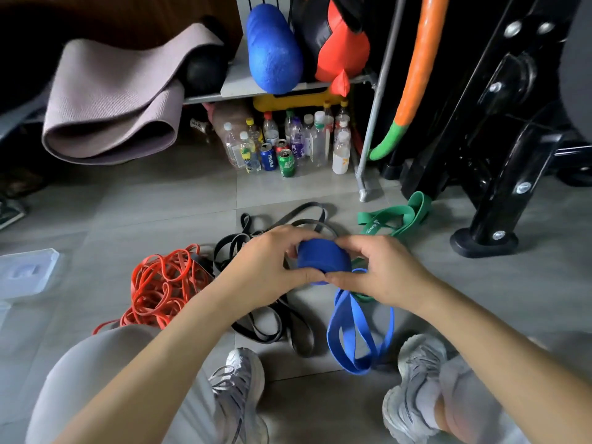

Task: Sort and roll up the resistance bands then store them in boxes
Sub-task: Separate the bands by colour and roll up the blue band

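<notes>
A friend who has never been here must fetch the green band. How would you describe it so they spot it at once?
Find the black machine on the right. At its foot, on the floor, lies the green band, beyond the right hand. It is the only green one: its neighbours are the black bands and the blue band.

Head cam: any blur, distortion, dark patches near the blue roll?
Head view: rolled blue rubber band, gripped by left hand and right hand, is fairly sharp; clear plastic box at left edge looks soft; grey metal rack pole leans, wide-angle distortion; top-left corner nearly black.
</notes>
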A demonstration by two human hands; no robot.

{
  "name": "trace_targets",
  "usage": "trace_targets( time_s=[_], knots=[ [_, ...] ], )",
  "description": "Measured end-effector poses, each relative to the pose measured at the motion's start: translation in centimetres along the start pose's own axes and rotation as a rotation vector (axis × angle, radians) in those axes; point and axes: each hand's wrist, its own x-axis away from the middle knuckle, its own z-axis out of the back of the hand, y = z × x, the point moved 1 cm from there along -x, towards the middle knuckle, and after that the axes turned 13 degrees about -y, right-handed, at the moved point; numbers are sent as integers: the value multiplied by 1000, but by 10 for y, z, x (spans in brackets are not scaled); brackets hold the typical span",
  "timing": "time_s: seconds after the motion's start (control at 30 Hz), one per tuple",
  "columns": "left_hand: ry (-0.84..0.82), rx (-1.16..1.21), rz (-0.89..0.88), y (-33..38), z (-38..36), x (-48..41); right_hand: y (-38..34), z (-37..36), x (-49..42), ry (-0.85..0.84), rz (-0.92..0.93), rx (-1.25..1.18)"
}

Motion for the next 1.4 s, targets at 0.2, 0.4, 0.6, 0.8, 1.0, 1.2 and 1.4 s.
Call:
trace_targets(
  time_s=[0.2, 0.4, 0.6, 0.8, 1.0, 1.2, 1.4],
  knots=[
    [-57, -105, 16, 11, 13, 7, -11, -1, 1, 12, 73, -16],
    [130, 505, -46, 0, 7, 6, -19, 14, 0, 92, 80, -207],
    [173, 1086, -120, 2, -1, -1, -15, 13, -3, 143, 106, -409],
    [71, 1081, -55, 2, -7, -6, -8, 16, 0, 120, 114, -546],
    [58, 1035, -2, 6, -14, -3, -4, 15, 4, 92, 35, -403],
    [115, 95, -54, 10, -7, -1, -4, 10, 6, 112, -59, 20],
    [77, -188, -46, 13, -12, 3, -11, -1, 4, 40, -75, 297]
  ],
)
